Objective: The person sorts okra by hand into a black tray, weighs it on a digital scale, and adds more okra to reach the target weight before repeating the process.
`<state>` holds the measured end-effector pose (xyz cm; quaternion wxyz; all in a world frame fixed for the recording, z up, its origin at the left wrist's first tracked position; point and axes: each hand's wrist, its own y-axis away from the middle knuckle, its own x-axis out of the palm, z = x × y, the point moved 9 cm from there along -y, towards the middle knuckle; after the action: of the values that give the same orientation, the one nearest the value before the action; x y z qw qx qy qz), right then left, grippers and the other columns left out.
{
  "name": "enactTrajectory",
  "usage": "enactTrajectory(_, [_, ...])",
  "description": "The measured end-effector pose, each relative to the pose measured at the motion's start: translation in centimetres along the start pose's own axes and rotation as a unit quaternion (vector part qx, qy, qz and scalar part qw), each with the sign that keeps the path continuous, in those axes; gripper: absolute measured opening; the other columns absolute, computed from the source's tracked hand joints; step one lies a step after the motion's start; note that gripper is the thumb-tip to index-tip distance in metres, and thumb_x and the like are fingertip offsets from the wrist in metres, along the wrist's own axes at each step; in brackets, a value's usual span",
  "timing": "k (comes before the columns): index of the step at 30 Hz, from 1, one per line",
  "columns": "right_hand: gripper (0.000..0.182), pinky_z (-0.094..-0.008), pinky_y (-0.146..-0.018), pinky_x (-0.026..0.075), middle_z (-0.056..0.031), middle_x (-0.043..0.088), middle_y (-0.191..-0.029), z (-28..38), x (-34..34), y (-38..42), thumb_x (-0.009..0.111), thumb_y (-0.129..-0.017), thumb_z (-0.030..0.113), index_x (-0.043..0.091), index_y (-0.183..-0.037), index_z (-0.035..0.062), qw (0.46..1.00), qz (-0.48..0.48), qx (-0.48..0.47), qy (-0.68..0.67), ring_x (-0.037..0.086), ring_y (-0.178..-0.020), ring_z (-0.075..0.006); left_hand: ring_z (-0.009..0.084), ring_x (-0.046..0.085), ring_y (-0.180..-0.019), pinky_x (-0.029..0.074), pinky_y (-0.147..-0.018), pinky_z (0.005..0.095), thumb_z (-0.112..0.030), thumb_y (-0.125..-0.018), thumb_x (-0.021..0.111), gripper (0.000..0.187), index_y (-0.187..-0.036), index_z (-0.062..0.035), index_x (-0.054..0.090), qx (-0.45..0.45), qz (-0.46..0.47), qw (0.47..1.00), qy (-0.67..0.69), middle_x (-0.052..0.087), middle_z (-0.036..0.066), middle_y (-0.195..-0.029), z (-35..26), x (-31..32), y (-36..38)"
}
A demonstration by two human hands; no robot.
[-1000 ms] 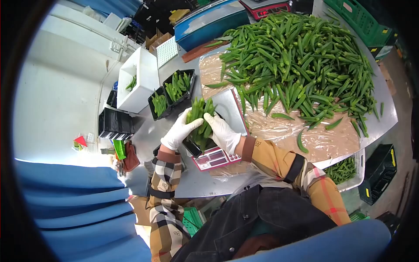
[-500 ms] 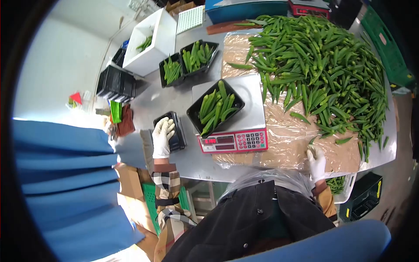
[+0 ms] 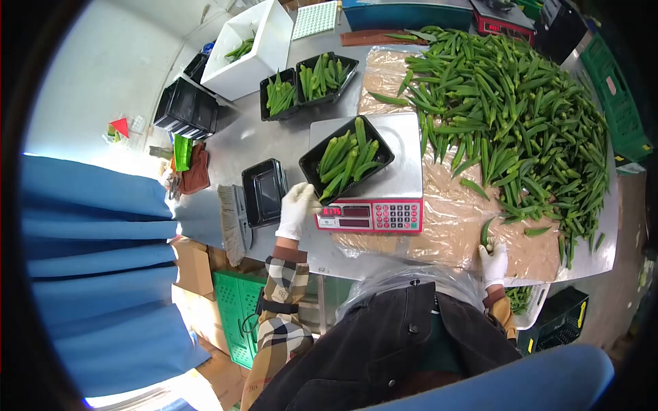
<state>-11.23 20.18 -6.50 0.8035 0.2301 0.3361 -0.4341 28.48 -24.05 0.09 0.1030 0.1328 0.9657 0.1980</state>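
A black plastic tray (image 3: 389,163) of okra pods rests at an angle on the pan of the digital scale (image 3: 404,214). My left hand (image 3: 296,211), in a white glove, is at the tray's near left corner, its fingers bent against the rim. Left of that hand lies an unfilled black tray (image 3: 264,192). My right hand (image 3: 493,263), also gloved, is low on the plastic-covered cardboard, fingers closed at the lower end of one okra pod (image 3: 486,231). A large okra heap (image 3: 514,116) spreads beyond it.
Two filled black trays (image 3: 297,88) stand behind the scale, near a white foam box (image 3: 264,51). Stacked black trays (image 3: 184,109) are at the far left. A brush (image 3: 232,222) lies by the left table edge. Green crates (image 3: 620,103) flank the right side.
My left hand has moved right, from over the unfilled tray to the corner of the tray on the scale. The okra pod at my right hand now stands out from the fingertips.
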Motion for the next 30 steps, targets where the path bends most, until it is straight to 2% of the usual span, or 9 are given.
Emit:
enactTrajectory(2, [0.033,-0.034,-0.073,0.05,-0.0113,0.064,-0.086,-0.2,0.0,-0.4,0.078,-0.077,0.012,0.068,-0.106,0.0004,0.999,0.021,0.033,0.017,0.061,-0.076,-0.023,0.0144,0.065,-0.069,0.057,-0.056,0.0306,-0.024,-0.096,0.066,0.034,-0.114,0.0043,0.06,-0.016,0.041,0.999,-0.002,0.066,0.009,-0.086,0.6,1.5,-1.3])
enactTrajectory(6, [0.036,-0.0357,-0.074,0.05,-0.0106,0.064,-0.085,0.8,-0.2,-0.1,0.08,-0.075,0.02,0.068,-0.104,0.0026,0.998,0.006,0.018,0.061,0.061,-0.076,-0.0247,0.0148,0.065,-0.071,0.057,-0.054,0.0303,-0.01,-0.094,0.061,0.019,-0.105,0.0039,0.065,0.088,0.057,0.992,-0.068,0.068,0.009,-0.089,-0.5,1.8,-5.0])
enactTrajectory(11, [0.029,-0.0366,-0.071,0.05,-0.0089,0.064,-0.082,0.2,0.0,-0.3,0.079,-0.076,0.018,0.068,-0.1,0.0045,0.999,-0.003,0.04,0.031,0.061,-0.073,-0.0247,0.023,0.069,-0.067,0.06,-0.054,0.0396,-0.005,-0.091,0.057,0.015,-0.098,0.004,0.066,0.069,0.034,0.997,-0.028,0.069,0.012,-0.083,-7.9,3.8,-9.7])
enactTrajectory(14, [0.025,-0.0379,-0.069,0.05,-0.0074,0.063,-0.077,0.4,-0.1,-0.5,0.078,-0.076,0.019,0.068,-0.097,0.007,0.998,-0.012,0.047,0.051,0.061,-0.071,-0.0252,0.019,0.067,-0.065,0.059,-0.06,0.0352,-0.006,-0.09,0.059,0.01,-0.084,-0.0003,0.065,0.072,-0.001,0.997,-0.024,0.069,0.008,-0.079,-12.1,4.9,-13.9])
enactTrajectory(18, [0.024,-0.0395,-0.067,0.049,-0.007,0.061,-0.074,0.3,-0.2,-0.4,0.078,-0.076,0.022,0.068,-0.094,0.0094,0.995,-0.022,0.063,0.078,0.06,-0.069,-0.0264,0.0418,0.07,-0.074,0.063,-0.068,0.0483,-0.008,-0.093,0.055,0.021,-0.102,0.0113,0.054,0.022,-0.057,0.987,0.147,0.065,0.029,-0.09,-12.5,5.4,-22.2])
enactTrajectory(22, [0.025,-0.0406,-0.067,0.049,-0.0081,0.061,-0.074,0.6,-0.4,-0.3,0.078,-0.076,0.024,0.068,-0.094,0.0099,0.994,-0.016,0.081,0.072,0.061,-0.07,-0.0281,0.0367,0.07,-0.096,0.062,-0.077,0.0451,-0.016,-0.1,0.049,0.03,-0.115,0.0098,0.052,-0.063,0.03,0.985,0.161,0.066,0.024,-0.11,-10.2,7.1,-27.7])
enactTrajectory(25, [0.024,-0.0423,-0.068,0.049,-0.0092,0.061,-0.075,0.4,-0.5,-0.2,0.079,-0.075,0.024,0.069,-0.092,0.0095,0.994,-0.036,0.074,0.077,0.062,-0.072,-0.0303,0.0393,0.06,-0.116,0.054,-0.093,0.0487,-0.022,-0.101,0.049,0.036,-0.127,0.0038,0.05,-0.017,0.057,0.992,0.112,0.058,0.023,-0.131,-11.8,7.4,-24.3])
enactTrajectory(28, [0.025,-0.0438,-0.07,0.049,-0.0112,0.061,-0.079,2.1,-0.9,-0.6,0.08,-0.073,0.026,0.069,-0.088,0.0092,0.992,-0.025,0.045,0.117,0.062,-0.075,-0.0328,0.0291,0.069,-0.098,0.058,-0.08,0.0408,-0.019,-0.096,0.063,0.033,-0.124,-0.0024,0.057,0.057,0.019,0.995,0.085,0.068,0.017,-0.113,-11.1,4.0,-21.7])
enactTrajectory(30, [0.025,-0.0447,-0.071,0.048,-0.0128,0.061,-0.082,3.9,-1.7,-0.9,0.081,-0.071,0.027,0.07,-0.085,0.0091,0.988,-0.056,-0.016,0.14,0.061,-0.078,-0.0338,0.0196,0.067,-0.091,0.054,-0.079,0.0322,-0.012,-0.094,0.065,0.027,-0.119,-0.0006,0.062,0.211,-0.032,0.977,-0.014,0.07,0.012,-0.107,-9.7,-0.7,-20.2])
